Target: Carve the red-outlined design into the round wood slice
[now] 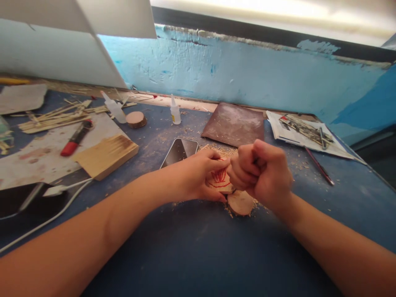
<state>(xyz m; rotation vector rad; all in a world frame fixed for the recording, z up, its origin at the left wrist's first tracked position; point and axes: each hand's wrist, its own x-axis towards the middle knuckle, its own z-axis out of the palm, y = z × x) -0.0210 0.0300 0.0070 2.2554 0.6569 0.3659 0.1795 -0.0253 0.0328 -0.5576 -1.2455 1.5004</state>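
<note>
Between the thumb and fingers of my left hand is a round wood slice with red lines drawn on its face. My right hand is curled into a fist at the slice's right edge; whatever its fingers hold is hidden by them. A second, plain wood slice lies on the blue table just below, partly under the first. Wood shavings are scattered around both slices. Behind my left wrist, a phone lies face up.
At the left are a wooden block, a red-and-black marker, thin sticks, and a black device with a white cable. Glue bottles and brown sandpaper stand or lie behind; a dark pencil lies right.
</note>
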